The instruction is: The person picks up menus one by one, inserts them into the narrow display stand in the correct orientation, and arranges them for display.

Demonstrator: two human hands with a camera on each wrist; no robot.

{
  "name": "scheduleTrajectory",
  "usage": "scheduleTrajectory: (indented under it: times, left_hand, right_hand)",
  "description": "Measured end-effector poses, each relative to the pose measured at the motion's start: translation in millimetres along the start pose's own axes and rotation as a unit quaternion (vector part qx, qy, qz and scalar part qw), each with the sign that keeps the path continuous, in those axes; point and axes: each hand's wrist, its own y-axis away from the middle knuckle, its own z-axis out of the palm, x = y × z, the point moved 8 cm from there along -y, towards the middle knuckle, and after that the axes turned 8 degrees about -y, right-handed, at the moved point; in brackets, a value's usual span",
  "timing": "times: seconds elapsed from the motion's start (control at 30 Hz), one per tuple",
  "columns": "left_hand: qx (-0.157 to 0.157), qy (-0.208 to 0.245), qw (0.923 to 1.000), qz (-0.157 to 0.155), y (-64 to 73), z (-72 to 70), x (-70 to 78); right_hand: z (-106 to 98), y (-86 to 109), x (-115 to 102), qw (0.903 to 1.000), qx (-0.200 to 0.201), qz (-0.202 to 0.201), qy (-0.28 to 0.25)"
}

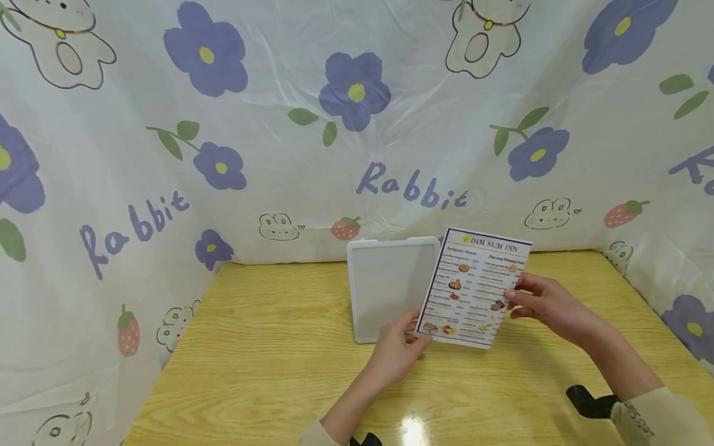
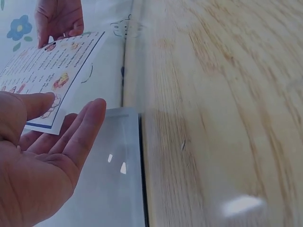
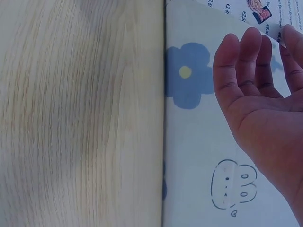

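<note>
A printed menu (image 1: 474,288) headed "DIM SUM INN" is held up, slightly tilted, above the wooden table. My left hand (image 1: 397,347) pinches its lower left corner, thumb on the printed face and fingers behind, as the left wrist view shows. At the right edge of the sheet, my right hand (image 1: 549,303) pinches it between thumb and fingers. Behind the menu, a white-framed panel (image 1: 390,291) stands upright, its right part hidden by the sheet. In the right wrist view only a corner of the menu (image 3: 259,12) shows above the fingers.
The wooden table (image 1: 268,371) reaches back to a white curtain (image 1: 279,155) with purple flowers and "Rabbit" lettering, which also hangs at both sides. A black strap piece (image 1: 591,402) sticks out near the right sleeve (image 1: 661,418).
</note>
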Motion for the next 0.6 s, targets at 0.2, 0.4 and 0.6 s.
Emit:
scheduleTrajectory:
  times: [0.2, 0.4, 0.6]
  left_hand:
    - [-0.007, 0.024, 0.9997, -0.002, 1.6, -2.0, -3.2]
    - [-0.007, 0.037, 0.9993, -0.001, 1.2, -6.0, -3.5]
    - [0.005, 0.028, 0.9996, -0.007, 2.2, -18.9, -4.1]
  right_hand:
    - [6, -2.1, -3, 1.0, -0.002, 0.0, -0.005]
    - [11, -3.0, -3, 0.9996, -0.013, -0.009, -0.025]
    - [18, -5.2, -3, 0.9988, -0.029, -0.018, -0.034]
